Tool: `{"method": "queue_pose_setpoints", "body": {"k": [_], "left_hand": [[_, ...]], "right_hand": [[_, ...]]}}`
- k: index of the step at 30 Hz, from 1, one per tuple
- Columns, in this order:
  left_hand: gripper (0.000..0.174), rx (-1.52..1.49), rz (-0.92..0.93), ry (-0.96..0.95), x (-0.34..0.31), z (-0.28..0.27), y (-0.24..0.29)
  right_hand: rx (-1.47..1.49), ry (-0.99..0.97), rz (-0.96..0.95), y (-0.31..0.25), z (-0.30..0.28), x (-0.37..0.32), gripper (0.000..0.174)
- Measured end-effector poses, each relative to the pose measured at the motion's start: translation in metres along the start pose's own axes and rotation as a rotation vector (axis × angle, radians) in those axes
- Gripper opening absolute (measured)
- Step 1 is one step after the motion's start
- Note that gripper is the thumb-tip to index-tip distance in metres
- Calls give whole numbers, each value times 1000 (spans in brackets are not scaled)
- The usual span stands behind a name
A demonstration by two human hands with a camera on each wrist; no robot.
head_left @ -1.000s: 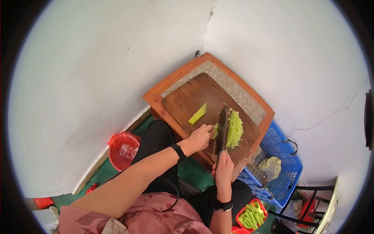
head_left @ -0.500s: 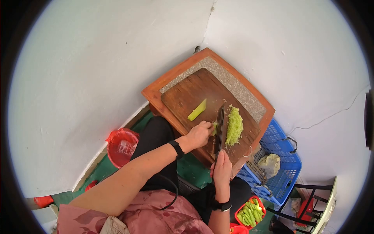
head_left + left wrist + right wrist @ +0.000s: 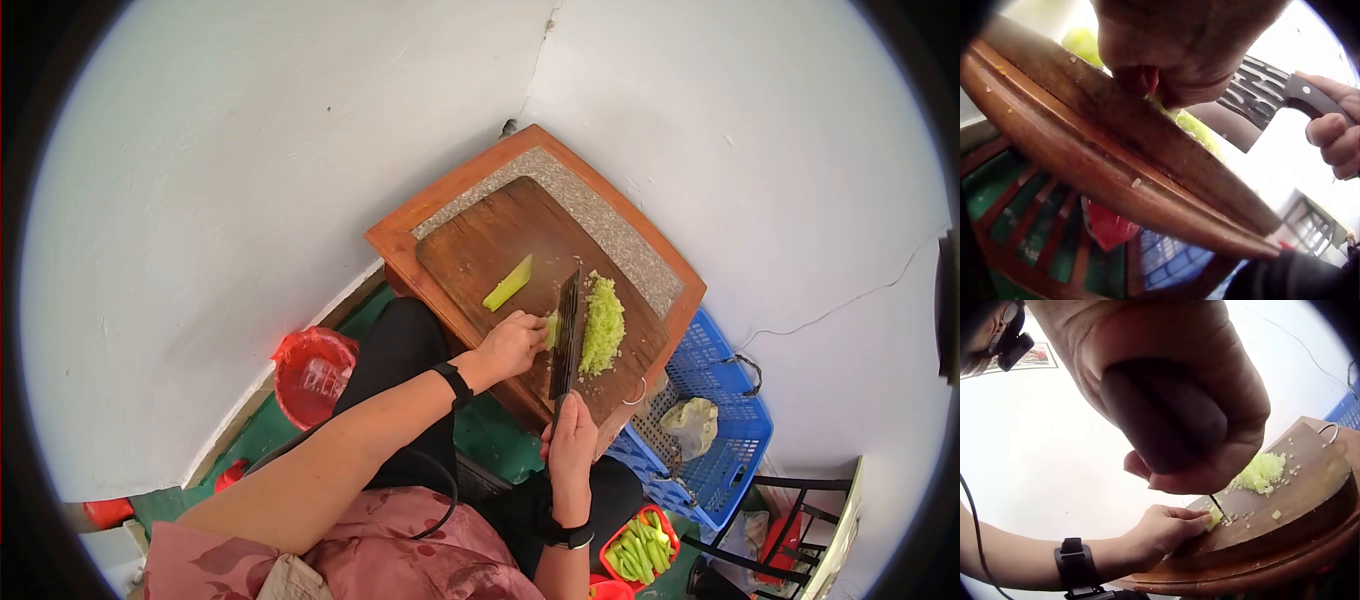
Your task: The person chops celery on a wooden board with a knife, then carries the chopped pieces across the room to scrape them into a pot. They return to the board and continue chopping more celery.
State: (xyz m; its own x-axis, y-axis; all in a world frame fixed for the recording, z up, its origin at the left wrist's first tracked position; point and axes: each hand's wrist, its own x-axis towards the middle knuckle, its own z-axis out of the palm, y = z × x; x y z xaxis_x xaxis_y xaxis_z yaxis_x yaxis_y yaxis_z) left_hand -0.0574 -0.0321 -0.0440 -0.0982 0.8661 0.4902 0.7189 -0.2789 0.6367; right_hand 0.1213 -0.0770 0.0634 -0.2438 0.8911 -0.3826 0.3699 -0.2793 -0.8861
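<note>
**L hand [image 3: 510, 348] pinched green pc [image 3: 552, 328] beside knife [image 3: 568, 335], R hand [image 3: 572, 445] on handle**

Head view gave the layout: chopped pile [image 3: 603, 325] lay just R of the blade, w/ loose stalk [image 3: 510, 283] to the L, all on the cutting bd [image 3: 470, 235] atop the worktop [image 3: 608, 218]. Green pc sat between L fingertips & blade. L fingers were curled, nearly closed on it; R fingers were wrapped tight round the handle.

L wrist view added what head view didn't: a pale rivet on the handle & the bd's thick near edge. R wrist view showed the handle's butt end filling the R fist, only a thin bit of blade below, plus a small cube [image 3: 1277, 514] apart from the pile, nr the bd edge.

Blue basket [image 3: 745, 440] stood R of the worktop, red bucket [image 3: 300, 385] to the L; head view had both.
</note>
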Motion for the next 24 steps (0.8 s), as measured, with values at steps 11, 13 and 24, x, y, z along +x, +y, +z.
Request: {"method": "queue_pose_setpoints", "body": {"k": [11, 13, 24], "left_hand": [[22, -60, -4, 38, -3, 4, -8], [22, -76, 1, 46, -3, 2, -8], [19, -131, -25, 75, -4, 0, -10]], "right_hand": [[-34, -15, -20, -10, -2, -4, 40], [-61, -28, -5, -13, 0, -3, 40], [-51, 5, -2, -8, 7, 34, 39]]}}
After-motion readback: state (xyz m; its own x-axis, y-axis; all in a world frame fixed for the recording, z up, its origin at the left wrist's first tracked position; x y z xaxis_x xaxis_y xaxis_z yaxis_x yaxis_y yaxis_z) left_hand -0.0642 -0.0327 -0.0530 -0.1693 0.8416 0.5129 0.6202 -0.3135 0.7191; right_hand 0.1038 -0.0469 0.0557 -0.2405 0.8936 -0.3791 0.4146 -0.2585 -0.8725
